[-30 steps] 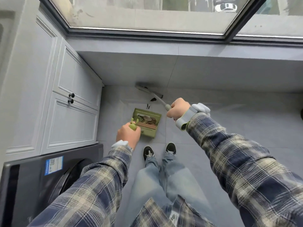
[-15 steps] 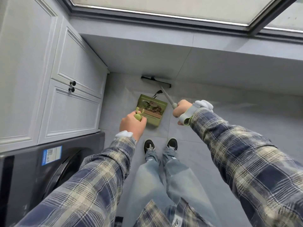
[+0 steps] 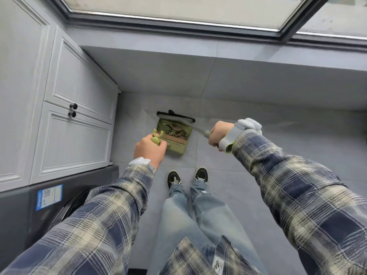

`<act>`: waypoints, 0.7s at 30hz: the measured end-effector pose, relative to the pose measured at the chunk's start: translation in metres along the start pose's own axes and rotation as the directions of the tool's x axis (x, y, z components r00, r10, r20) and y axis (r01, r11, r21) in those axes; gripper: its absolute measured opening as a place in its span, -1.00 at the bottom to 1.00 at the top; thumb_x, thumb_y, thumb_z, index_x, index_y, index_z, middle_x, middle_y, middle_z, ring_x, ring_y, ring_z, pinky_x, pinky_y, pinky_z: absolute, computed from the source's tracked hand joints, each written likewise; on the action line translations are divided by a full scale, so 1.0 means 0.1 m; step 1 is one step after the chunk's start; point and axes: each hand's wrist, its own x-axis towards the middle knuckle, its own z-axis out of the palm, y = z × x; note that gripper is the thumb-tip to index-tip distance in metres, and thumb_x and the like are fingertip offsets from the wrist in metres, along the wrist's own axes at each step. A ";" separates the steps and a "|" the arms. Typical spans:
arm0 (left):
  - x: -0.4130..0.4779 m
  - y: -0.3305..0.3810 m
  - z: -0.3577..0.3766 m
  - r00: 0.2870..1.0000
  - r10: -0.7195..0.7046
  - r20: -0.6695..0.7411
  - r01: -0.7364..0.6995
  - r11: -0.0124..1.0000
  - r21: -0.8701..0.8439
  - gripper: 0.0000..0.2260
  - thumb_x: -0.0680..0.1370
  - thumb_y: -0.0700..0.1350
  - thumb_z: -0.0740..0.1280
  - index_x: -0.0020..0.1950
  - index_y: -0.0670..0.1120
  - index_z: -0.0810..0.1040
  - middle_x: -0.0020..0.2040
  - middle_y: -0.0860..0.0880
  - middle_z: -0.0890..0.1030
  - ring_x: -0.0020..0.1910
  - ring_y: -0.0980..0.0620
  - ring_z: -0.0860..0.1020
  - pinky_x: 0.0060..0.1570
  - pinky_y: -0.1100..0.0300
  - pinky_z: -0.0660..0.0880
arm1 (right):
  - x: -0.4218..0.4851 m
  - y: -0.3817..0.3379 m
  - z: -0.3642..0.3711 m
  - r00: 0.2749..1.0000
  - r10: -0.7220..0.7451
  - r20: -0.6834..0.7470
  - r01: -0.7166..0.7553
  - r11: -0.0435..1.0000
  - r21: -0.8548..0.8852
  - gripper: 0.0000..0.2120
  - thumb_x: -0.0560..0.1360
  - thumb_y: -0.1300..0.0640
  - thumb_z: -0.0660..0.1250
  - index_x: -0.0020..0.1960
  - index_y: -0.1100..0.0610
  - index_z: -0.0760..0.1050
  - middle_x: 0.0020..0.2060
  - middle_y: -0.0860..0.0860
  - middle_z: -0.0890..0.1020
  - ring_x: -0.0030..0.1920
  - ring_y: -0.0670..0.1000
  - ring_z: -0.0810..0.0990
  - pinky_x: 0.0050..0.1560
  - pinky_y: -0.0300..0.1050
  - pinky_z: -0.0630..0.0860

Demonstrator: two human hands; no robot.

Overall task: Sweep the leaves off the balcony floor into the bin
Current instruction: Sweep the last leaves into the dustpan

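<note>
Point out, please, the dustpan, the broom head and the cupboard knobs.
dustpan (image 3: 174, 142), head view, on its green tray.
broom head (image 3: 175, 116), head view, on the dark bristle strip at the pan's mouth.
cupboard knobs (image 3: 73, 106), head view, on the upper knob.

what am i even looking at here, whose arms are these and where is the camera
The camera sits on a person's head and looks down, so you see their own two arms in plaid sleeves, their jeans and their shoes. There is no machine: the work is done with bare hands.

The left hand grips the green handle of a dustpan that stands on the grey tiled floor. Some leaves already lie inside it. The right hand grips the handle of a broom, and the broom head is at the dustpan's far edge, by the foot of the wall.

On the left stand white cupboards and below them a dark washing machine. At the top is a window.
</note>
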 end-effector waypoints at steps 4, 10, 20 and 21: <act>-0.02 0.02 0.00 1.000 0.006 0.006 -0.006 1.000 0.000 -0.83 0.47 0.00 0.34 -0.03 -0.02 0.64 -0.16 -0.13 0.65 -0.22 -0.14 0.42 -0.19 0.19 0.36 | -0.19 -0.02 -0.30 0.999 -0.020 -0.028 0.023 0.995 0.101 -0.66 0.17 0.13 0.27 -0.13 0.24 0.63 -0.37 0.07 0.66 -0.31 0.11 0.65 -0.11 -0.08 0.59; -0.02 0.05 0.01 1.000 0.013 0.013 -0.014 1.000 0.012 -0.84 0.48 0.01 0.35 -0.04 -0.02 0.63 -0.27 -0.06 0.53 -0.22 -0.16 0.47 -0.22 0.18 0.35 | -0.25 -0.16 -0.42 0.996 -0.044 -0.077 0.054 0.991 0.124 -0.91 0.35 0.30 0.29 -0.16 0.16 0.49 -0.35 0.07 0.50 -0.32 0.10 0.48 -0.21 -0.16 0.41; 0.02 0.02 0.03 0.999 0.033 0.001 -0.033 0.999 0.011 -0.84 0.48 0.00 0.33 -0.03 -0.02 0.64 -0.28 -0.03 0.53 -0.24 -0.12 0.44 -0.22 0.19 0.35 | 0.03 -0.22 0.01 0.995 -0.087 -0.051 0.080 0.990 -0.117 -0.91 0.28 0.17 0.35 -0.23 0.08 0.47 -0.36 -0.02 0.51 -0.32 0.06 0.48 -0.17 -0.16 0.38; 0.02 0.02 0.03 0.999 0.034 -0.001 -0.034 0.999 0.010 -0.84 0.48 0.00 0.33 -0.03 -0.02 0.64 -0.28 -0.04 0.54 -0.25 -0.12 0.44 -0.23 0.19 0.35 | 0.07 -0.18 0.00 0.995 -0.086 -0.055 0.076 0.985 -0.154 -0.89 0.18 0.15 0.34 -0.30 0.06 0.47 -0.43 -0.05 0.51 -0.38 0.04 0.47 -0.16 -0.14 0.41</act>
